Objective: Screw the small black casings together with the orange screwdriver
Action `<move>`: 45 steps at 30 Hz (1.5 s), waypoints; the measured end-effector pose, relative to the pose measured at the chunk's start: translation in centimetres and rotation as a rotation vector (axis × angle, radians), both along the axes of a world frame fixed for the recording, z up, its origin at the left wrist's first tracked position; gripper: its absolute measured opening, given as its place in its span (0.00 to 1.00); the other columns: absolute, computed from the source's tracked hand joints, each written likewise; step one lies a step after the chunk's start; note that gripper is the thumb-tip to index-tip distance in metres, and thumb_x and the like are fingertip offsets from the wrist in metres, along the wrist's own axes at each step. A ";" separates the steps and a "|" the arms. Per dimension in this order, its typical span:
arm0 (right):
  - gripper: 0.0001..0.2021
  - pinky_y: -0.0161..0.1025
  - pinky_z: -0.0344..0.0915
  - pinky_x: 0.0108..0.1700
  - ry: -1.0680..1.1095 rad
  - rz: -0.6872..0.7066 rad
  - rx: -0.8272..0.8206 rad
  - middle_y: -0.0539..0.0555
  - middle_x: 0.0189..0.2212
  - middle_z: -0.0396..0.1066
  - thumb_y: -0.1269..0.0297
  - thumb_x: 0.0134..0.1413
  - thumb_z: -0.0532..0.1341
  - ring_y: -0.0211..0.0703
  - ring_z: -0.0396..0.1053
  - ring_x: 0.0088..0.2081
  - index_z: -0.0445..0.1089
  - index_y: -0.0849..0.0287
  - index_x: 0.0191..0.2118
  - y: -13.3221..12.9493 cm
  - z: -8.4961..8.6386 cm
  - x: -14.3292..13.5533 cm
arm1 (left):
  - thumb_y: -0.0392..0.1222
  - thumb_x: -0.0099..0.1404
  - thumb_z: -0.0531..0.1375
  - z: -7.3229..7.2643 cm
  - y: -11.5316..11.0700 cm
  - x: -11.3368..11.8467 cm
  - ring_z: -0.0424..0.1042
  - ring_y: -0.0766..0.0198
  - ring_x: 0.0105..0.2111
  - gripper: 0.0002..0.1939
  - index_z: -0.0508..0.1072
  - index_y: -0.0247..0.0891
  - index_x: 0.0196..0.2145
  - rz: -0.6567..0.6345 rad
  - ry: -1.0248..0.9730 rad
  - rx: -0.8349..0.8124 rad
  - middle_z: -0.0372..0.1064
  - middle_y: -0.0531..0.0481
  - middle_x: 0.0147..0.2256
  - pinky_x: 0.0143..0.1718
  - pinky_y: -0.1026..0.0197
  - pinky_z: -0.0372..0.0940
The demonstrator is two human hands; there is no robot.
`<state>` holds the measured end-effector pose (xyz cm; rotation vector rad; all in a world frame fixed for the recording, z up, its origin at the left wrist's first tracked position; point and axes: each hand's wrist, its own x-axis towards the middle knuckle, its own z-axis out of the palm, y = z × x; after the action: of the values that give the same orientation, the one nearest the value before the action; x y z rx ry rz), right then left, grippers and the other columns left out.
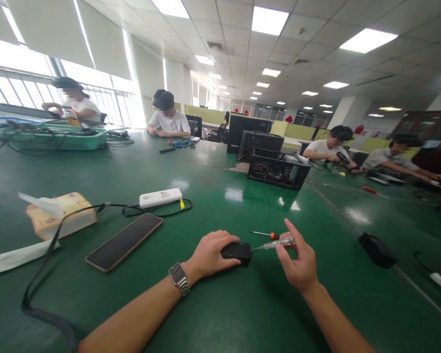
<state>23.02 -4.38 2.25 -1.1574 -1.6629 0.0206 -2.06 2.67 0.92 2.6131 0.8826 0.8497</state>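
My left hand (pixel 210 253), with a watch (pixel 178 278) on its wrist, is wrapped round a small black box (pixel 242 253) on the green table. Between the thumb and fingers of my right hand (pixel 297 260) is a screwdriver with a clear handle (pixel 284 241). Its thin shaft points left, and the tip is at the right end of the box; whether it sits in a screw is too small to tell. Just behind lies a second screwdriver (pixel 274 236) with an orange and black handle.
Left of my hands lie a phone (pixel 125 242), a white power strip (pixel 160 197) and a tissue pack (pixel 73 214). Another black box (pixel 377 249) is on the right. Open computer cases (pixel 277 171) and a green basket (pixel 59 138) of cables stand farther back. Several people sit around the table.
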 end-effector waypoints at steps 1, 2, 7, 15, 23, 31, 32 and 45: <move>0.29 0.42 0.70 0.35 0.002 -0.004 0.008 0.52 0.33 0.70 0.66 0.56 0.58 0.42 0.70 0.30 0.53 0.54 0.64 0.1 0.0 -0.3 | 0.52 0.58 0.64 0.0 -0.1 0.2 0.72 0.55 0.40 0.23 0.71 0.41 0.49 -0.003 0.003 -0.007 0.73 0.46 0.41 0.42 0.58 0.66; 0.29 0.42 0.70 0.36 0.007 -0.008 0.015 0.53 0.35 0.70 0.66 0.57 0.57 0.43 0.70 0.31 0.52 0.53 0.64 0.3 0.0 -0.5 | 0.52 0.58 0.64 -0.1 -0.2 0.3 0.72 0.55 0.40 0.23 0.71 0.41 0.49 -0.005 0.006 -0.013 0.73 0.47 0.41 0.42 0.58 0.66; 0.27 0.47 0.71 0.42 0.020 -0.039 0.113 0.59 0.50 0.66 0.66 0.57 0.57 0.49 0.70 0.43 0.53 0.53 0.61 1.2 0.4 -1.9 | 0.51 0.58 0.65 0.0 -0.6 1.1 0.72 0.55 0.39 0.24 0.71 0.39 0.49 -0.013 0.025 -0.022 0.72 0.46 0.40 0.41 0.58 0.67; 0.21 0.60 0.61 0.54 -0.119 -0.085 0.310 0.61 0.54 0.64 0.67 0.57 0.58 0.55 0.62 0.55 0.59 0.54 0.57 2.4 1.4 -3.7 | 0.51 0.57 0.65 -0.5 -0.4 1.4 0.72 0.55 0.40 0.25 0.70 0.41 0.50 -0.010 0.017 -0.020 0.72 0.47 0.41 0.42 0.59 0.66; 0.18 0.55 0.63 0.54 -0.092 -0.083 0.176 0.59 0.52 0.67 0.64 0.59 0.57 0.52 0.63 0.54 0.62 0.54 0.55 3.1 1.2 -4.5 | 0.50 0.57 0.66 -0.3 -0.6 1.4 0.72 0.55 0.41 0.25 0.70 0.39 0.50 0.005 0.034 -0.033 0.73 0.46 0.42 0.42 0.59 0.66; 0.18 0.48 0.66 0.48 -0.008 -0.128 0.064 0.58 0.48 0.70 0.60 0.59 0.58 0.48 0.69 0.45 0.64 0.56 0.54 2.9 1.0 -4.1 | 0.49 0.57 0.65 -0.1 -0.7 1.4 0.71 0.55 0.42 0.25 0.70 0.39 0.50 -0.006 0.037 -0.051 0.72 0.46 0.42 0.44 0.58 0.66; 0.18 0.48 0.66 0.48 0.006 -0.134 0.046 0.58 0.47 0.70 0.60 0.59 0.58 0.48 0.69 0.45 0.65 0.56 0.53 2.9 1.0 -3.9 | 0.49 0.58 0.65 -0.1 -0.7 1.4 0.71 0.55 0.42 0.24 0.70 0.39 0.51 -0.009 0.035 -0.052 0.72 0.46 0.42 0.44 0.58 0.65; 0.15 0.36 0.62 0.32 0.135 -0.252 -0.400 0.51 0.23 0.71 0.53 0.54 0.56 0.43 0.68 0.28 0.72 0.59 0.29 2.5 -0.8 2.0 | 0.50 0.58 0.65 0.2 -0.7 1.1 0.70 0.54 0.43 0.25 0.69 0.40 0.52 -0.021 0.058 -0.099 0.71 0.47 0.44 0.43 0.58 0.65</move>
<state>25.06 -1.83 1.41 -1.6245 -1.4192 0.2765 -0.94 1.95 1.13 2.5675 0.8871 0.7097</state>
